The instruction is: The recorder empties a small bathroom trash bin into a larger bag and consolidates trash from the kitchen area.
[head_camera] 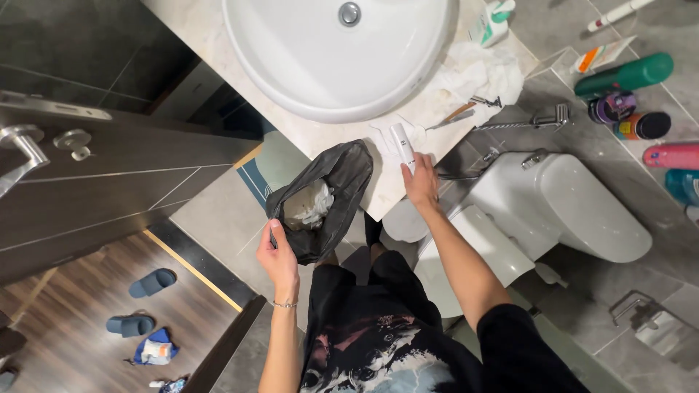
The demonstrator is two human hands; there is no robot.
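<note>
My left hand (278,256) grips the rim of a black rubbish bag (342,182) held open below the counter edge, with crumpled white paper (307,204) inside it. My right hand (421,182) closes on a small white tube (402,144) that lies at the front edge of the pale stone counter (320,135). The bag hangs just left of that hand.
A round white basin (335,51) fills the counter, with crumpled tissue (480,76), a razor (466,109) and a soap bottle (491,22) to its right. A white toilet (553,207) stands right, bottles (626,76) behind it. A dark door (87,167) and blue slippers (142,302) lie left.
</note>
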